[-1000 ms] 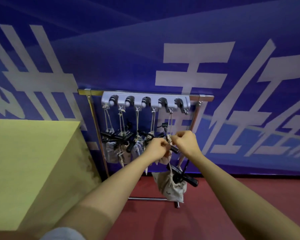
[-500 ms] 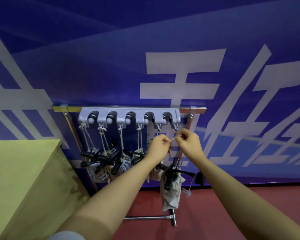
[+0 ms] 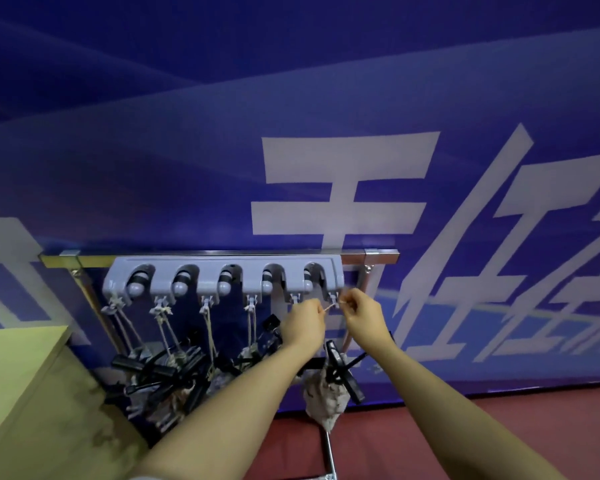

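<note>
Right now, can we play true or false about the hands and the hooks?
1. The left hand and right hand both pinch a thin string. True.
2. The grey rack has three roller slots. False: it has five.
3. The hands hold the string up by the rightmost hook. True.
4. The wall behind is red. False: it is blue with white signs; the floor is red.
5. The cloth bag lies on the floor. False: it hangs below the hands.

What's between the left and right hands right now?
Head view: a short pale string runs taut between the left hand and right hand, both pinching it, just below the rightmost hook of the grey rack.
</note>
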